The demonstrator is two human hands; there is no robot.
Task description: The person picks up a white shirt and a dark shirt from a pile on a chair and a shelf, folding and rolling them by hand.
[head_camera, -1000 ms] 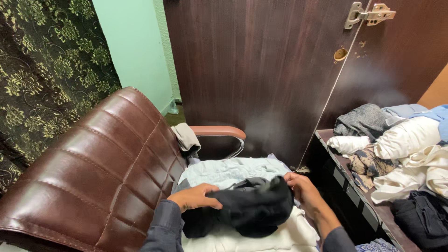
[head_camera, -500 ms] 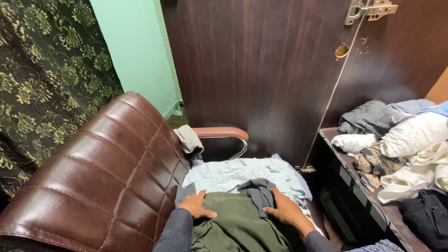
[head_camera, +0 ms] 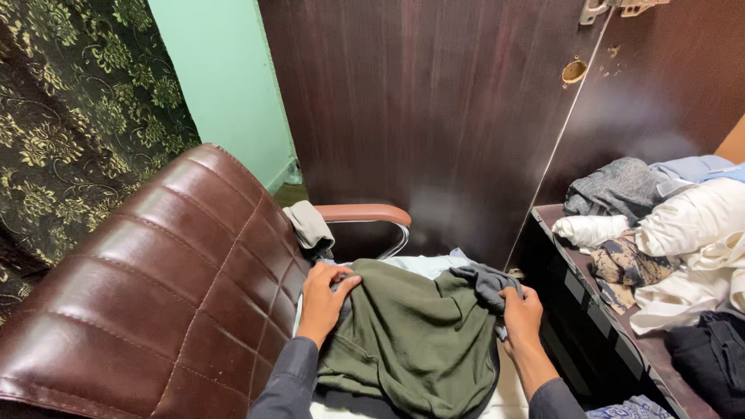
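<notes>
Hands first: your left hand (head_camera: 322,299) lies on the upper left corner of the olive-green knit garment (head_camera: 411,341), fingers closed over a fold of the cloth, so this grip is pinching the garment's edge. Your right hand (head_camera: 521,314) sits at the garment's upper right corner, fingers curled around a bunched grey cloth (head_camera: 485,281) that lies against the green fabric; this grip is pressed together on the grey cloth. Both wrists wear dark grey sleeves.

The olive-green garment lies spread across the seat of the brown quilted leather office chair (head_camera: 155,287), between your two hands. Under it you see a pale blue fabric (head_camera: 423,264) at the far edge and a white fabric (head_camera: 512,392) at the near right edge.

The chair's backrest rises to your left. Its padded brown armrest (head_camera: 363,213) on a chrome bracket stands beyond the garment, and a small beige cloth (head_camera: 309,226) hangs where the armrest meets the backrest.

Behind the chair stands a dark wood-grain door (head_camera: 434,116). To the far left hangs a black curtain with gold floral pattern (head_camera: 77,116), next to a mint-green wall (head_camera: 221,85).

To your right, a dark desk (head_camera: 613,310) carries a pile of mixed clothes (head_camera: 667,225) in white, grey, light blue and patterned brown, well apart from your right hand.
</notes>
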